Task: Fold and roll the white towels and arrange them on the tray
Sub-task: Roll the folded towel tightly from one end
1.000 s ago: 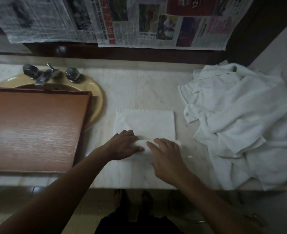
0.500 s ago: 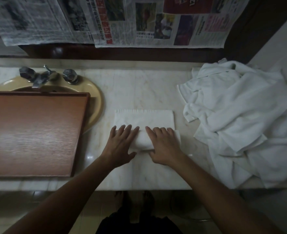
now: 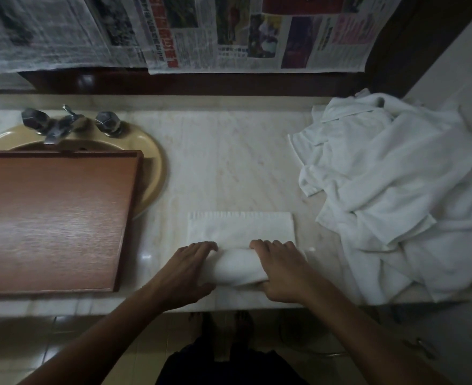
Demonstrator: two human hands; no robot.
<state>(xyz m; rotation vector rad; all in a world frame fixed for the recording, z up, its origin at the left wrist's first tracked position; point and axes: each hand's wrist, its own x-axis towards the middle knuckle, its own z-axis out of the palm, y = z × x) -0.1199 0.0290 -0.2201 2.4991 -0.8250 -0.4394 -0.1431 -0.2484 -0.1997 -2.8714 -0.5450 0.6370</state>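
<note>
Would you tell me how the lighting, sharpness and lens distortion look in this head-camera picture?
Head view: dim overall, darkest at the corners, with the towel roll and towel pile brightest. Head view: a small glare spot on the counter beside the tray. Head view: wide-angle stretch slants the tray's side, and the newspapers look soft, their small print unreadable.

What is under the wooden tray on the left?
The tray lies over a yellow sink, whose rim shows behind it and at its right. Most of the bowl is covered and cannot be seen.
</note>
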